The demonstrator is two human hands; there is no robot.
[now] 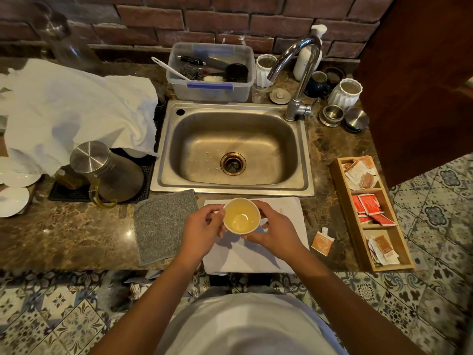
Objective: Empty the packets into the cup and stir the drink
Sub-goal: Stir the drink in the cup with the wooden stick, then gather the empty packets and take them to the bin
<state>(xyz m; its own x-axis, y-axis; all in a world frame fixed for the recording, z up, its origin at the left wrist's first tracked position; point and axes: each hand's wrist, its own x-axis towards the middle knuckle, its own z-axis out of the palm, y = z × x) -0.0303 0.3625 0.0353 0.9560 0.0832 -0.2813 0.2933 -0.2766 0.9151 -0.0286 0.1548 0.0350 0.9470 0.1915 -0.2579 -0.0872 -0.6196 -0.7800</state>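
Head view, left hand [202, 231] and right hand [275, 230] both holding cup [241, 216], over white cloth [291, 211]

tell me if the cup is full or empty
Partly full: the cup, held in both hands over the white cloth, shows pale yellow liquid with its bottom visible through it. The level is hard to judge from above.

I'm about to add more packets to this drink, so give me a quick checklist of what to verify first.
1. Cup held securely: ok, left hand and right hand both wrap it.
2. Cup upright, liquid inside: ok, pale yellow drink visible.
3. Fresh packets within reach: ok, red packets sit in the wooden tray's middle compartment.
4. A hand free for a packet: not ok, both are occupied.
5. Stirrer ready: cannot tell, none visible near the cup.
6. Landing spot: ok, white cloth lies beneath.
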